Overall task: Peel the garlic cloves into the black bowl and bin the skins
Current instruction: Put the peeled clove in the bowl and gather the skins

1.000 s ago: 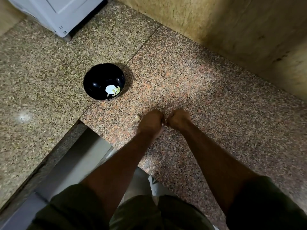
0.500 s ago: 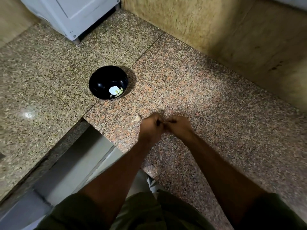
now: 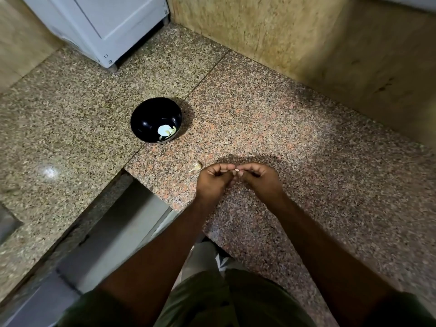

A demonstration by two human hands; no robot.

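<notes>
A black bowl [image 3: 156, 120] stands on the granite counter [image 3: 271, 119], with a pale peeled clove and a few bits [image 3: 165, 131] at its bottom. My left hand [image 3: 213, 179] and my right hand [image 3: 262, 178] meet just above the counter's front part, fingers curled. Between their fingertips they pinch a small garlic clove [image 3: 236, 171], of which only a pale tip shows. A loose garlic piece with a thin tail [image 3: 196, 166] lies on the counter just left of my left hand.
A white appliance [image 3: 101, 27] stands at the back left. A stone wall [image 3: 306, 36] runs along the back right. The counter has a cut-out corner at the front left, with a grey surface [image 3: 113, 232] below it.
Both hands have drawn back toward me and lifted slightly, turning so the fingertips and the clove show. The view has shifted, so bowl and counter sit lower in frame.
</notes>
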